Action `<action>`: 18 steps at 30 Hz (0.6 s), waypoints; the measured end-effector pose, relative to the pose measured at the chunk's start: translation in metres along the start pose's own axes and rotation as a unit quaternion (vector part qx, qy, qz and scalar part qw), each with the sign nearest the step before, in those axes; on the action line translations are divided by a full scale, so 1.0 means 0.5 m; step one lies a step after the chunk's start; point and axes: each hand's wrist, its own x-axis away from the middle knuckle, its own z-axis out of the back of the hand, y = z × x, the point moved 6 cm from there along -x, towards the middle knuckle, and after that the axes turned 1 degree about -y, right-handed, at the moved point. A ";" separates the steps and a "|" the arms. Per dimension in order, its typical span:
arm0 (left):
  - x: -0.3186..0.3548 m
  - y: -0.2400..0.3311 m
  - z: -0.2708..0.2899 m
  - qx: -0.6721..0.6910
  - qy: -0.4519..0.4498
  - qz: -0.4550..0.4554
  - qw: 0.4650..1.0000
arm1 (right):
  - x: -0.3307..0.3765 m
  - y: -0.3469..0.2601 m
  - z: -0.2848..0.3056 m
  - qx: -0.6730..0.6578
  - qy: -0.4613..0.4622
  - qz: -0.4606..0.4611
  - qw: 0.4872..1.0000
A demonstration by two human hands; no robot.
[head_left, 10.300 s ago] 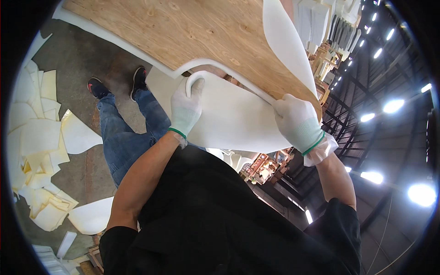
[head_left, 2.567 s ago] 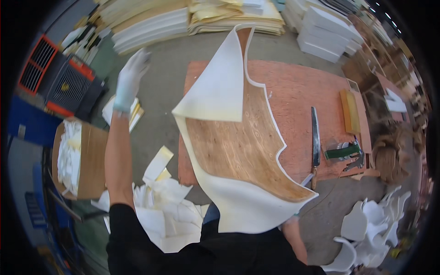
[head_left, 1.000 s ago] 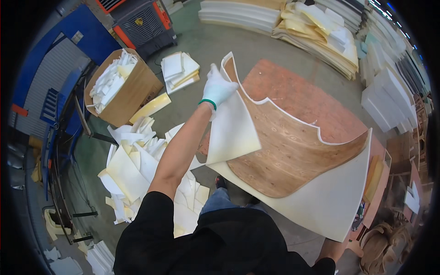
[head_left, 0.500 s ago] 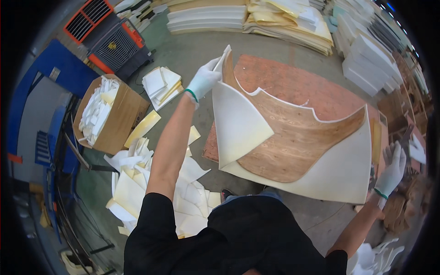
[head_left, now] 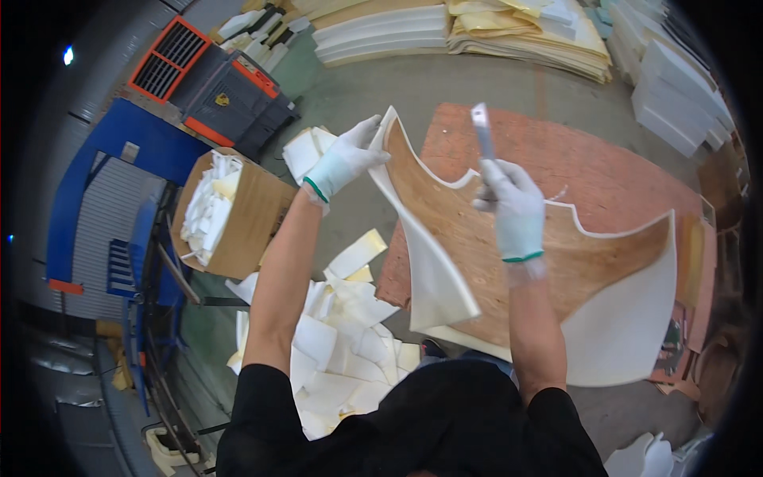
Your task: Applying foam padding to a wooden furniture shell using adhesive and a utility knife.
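Observation:
A curved wooden panel (head_left: pixel 461 238) with a wavy far edge rests across a reddish board (head_left: pixel 588 151). White foam sheet (head_left: pixel 624 342) lies against its underside, edging the wood and spreading past it at the near right. On the left a loose foam flap hangs beside the wood. My left hand (head_left: pixel 346 159), gloved in white, is closed on the foam at the panel's far left corner. Above the panel's middle, my gloved right hand (head_left: pixel 513 207) grips a slim grey metal utility knife (head_left: pixel 482 131), pointing away from me and slightly blurred.
Foam offcuts (head_left: pixel 342 342) lie heaped on the floor to my left. Beyond them stand a carton (head_left: pixel 246 219) full of white scraps, a blue machine (head_left: pixel 95 191) and a grey-orange cooler (head_left: pixel 230 99). Foam sheets (head_left: pixel 381 36) are stacked at the back, white blocks (head_left: pixel 679 95) at the far right.
My right hand has swung in from the far right to over the panel, now showing the utility knife. The left hand stays at the corner; the foam flap hangs lower. The view has shifted left.

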 end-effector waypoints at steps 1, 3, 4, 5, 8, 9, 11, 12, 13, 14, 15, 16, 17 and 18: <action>0.004 0.037 -0.009 -0.023 0.032 0.051 0.998 | -0.019 0.018 -0.028 -0.012 -0.021 -0.031 0.999; -0.030 0.011 -0.008 -0.061 0.005 0.037 0.997 | -0.053 0.046 -0.076 -0.035 -0.045 -0.072 0.996; -0.034 0.010 -0.005 -0.071 0.003 0.047 0.996 | -0.070 0.050 -0.094 -0.040 -0.050 -0.082 0.995; -0.035 0.009 -0.001 -0.077 0.011 0.055 0.995 | -0.086 0.055 -0.109 -0.045 -0.055 -0.091 0.993; -0.039 0.010 0.006 -0.100 0.031 0.060 0.993 | -0.127 0.085 -0.147 -0.059 -0.058 -0.106 0.991; -0.043 0.026 0.002 -0.107 0.039 0.049 0.992 | -0.138 0.094 -0.157 -0.053 -0.054 -0.112 0.991; -0.057 0.053 0.005 -0.094 0.032 0.075 0.992 | -0.157 0.113 -0.172 -0.080 -0.052 -0.122 0.988; -0.060 0.071 0.009 -0.076 0.029 0.096 0.992 | -0.163 0.117 -0.184 -0.086 -0.056 -0.128 0.986; -0.067 0.076 0.014 -0.081 0.025 0.101 0.991 | -0.166 0.121 -0.192 -0.090 -0.059 -0.134 0.985; -0.078 0.074 0.024 -0.039 0.040 0.124 0.991 | -0.167 0.123 -0.196 -0.091 -0.063 -0.137 0.984; -0.088 0.076 0.030 0.003 0.055 0.146 0.988 | -0.169 0.125 -0.201 -0.096 -0.062 -0.141 0.983; -0.094 0.080 0.037 -0.022 0.075 0.171 0.982 | -0.170 0.126 -0.206 -0.098 -0.066 -0.144 0.983; -0.101 0.090 0.039 -0.026 0.072 0.174 0.982 | -0.170 0.126 -0.211 -0.100 -0.070 -0.147 0.982; -0.107 0.105 0.038 -0.077 0.066 0.186 0.977 | -0.170 0.124 -0.211 -0.102 -0.067 -0.150 0.981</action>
